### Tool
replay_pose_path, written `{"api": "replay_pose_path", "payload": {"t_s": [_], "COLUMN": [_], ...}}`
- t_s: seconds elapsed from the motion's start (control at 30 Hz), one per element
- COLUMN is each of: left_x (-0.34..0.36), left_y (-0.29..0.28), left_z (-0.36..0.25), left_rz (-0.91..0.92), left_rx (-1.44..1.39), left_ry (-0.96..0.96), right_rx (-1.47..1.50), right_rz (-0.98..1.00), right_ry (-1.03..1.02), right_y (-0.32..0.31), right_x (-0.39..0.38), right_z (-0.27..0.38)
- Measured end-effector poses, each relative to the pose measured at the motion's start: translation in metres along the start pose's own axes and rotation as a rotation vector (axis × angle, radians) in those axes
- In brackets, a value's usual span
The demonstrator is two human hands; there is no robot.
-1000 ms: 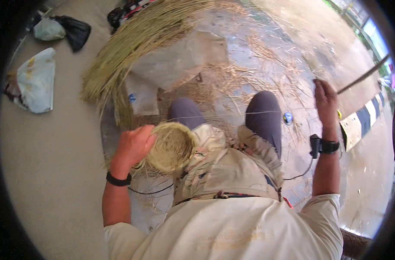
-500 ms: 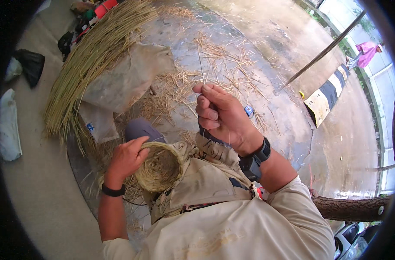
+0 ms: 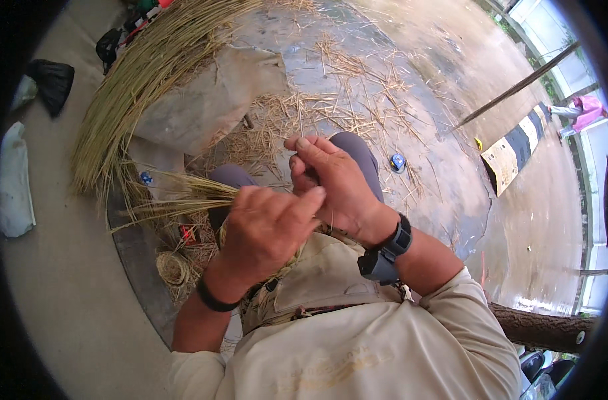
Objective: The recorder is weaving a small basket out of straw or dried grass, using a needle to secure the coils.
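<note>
My right hand [image 3: 340, 183] is closed in a pinch, with a thin needle-like rod [image 3: 302, 122] standing up from its fingertips. Close against it, my left hand [image 3: 267, 223] is closed too, thumb and fingers drawn together near the right palm. Whatever sits in the left fingers is hidden. Long straw stalks [image 3: 200, 193] fan out to the left from beneath my left hand. In my lap, part of a woven straw piece [image 3: 292, 261] shows below that hand; the rest of it is covered.
A large straw bundle [image 3: 140, 87] lies at far left beside a worn sheet [image 3: 204, 100]. Loose straw litters the ground. A blue tape measure [image 3: 397, 163] lies right of my knee, a small straw coil [image 3: 174, 269] at lower left. Beyond are a striped barrier [image 3: 517, 153] and a person in pink [image 3: 587, 112].
My left hand has left the round basket's rim and come up to my right hand. The basket's open mouth no longer shows; straw stalks now stick out to the left.
</note>
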State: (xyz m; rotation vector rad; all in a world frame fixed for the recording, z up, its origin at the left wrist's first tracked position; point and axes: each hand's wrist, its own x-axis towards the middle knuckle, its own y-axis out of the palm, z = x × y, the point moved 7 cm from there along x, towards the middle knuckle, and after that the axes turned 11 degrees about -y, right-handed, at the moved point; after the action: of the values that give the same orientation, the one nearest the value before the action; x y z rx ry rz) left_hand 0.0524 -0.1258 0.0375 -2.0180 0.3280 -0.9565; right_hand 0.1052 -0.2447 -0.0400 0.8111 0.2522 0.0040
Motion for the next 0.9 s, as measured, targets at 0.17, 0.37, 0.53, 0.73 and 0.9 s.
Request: {"api": "replay_pose_path", "payload": {"t_s": [0.17, 0.37, 0.53, 0.73, 0.9], "left_x": [-0.001, -0.018, -0.046, -0.109, -0.088], "left_y": [0.011, 0.01, -0.001, 0.024, 0.005], "left_z": [-0.005, 0.004, 0.007, 0.027, 0.048], "left_rz": [-0.079, -0.072, 0.103, 0.621, 0.568], "left_rx": [-0.089, -0.229, -0.291, -0.106, -0.043], "left_ry": [0.051, -0.028, -0.087, -0.182, -0.346], "right_rx": [0.006, 0.046, 0.002, 0.137, 0.055], "right_rz": [-0.017, -0.007, -0.064, -0.029, 0.137], "right_ry": [0.03, 0.032, -0.105, -0.168, -0.088], "right_y": [-0.003, -0.003, -0.019, -0.027, -0.01], "right_x": [-0.003, -0.002, 0.007, 0.008, -0.016], "right_z": [-0.013, -0.021, -0.001, 0.045, 0.047]}}
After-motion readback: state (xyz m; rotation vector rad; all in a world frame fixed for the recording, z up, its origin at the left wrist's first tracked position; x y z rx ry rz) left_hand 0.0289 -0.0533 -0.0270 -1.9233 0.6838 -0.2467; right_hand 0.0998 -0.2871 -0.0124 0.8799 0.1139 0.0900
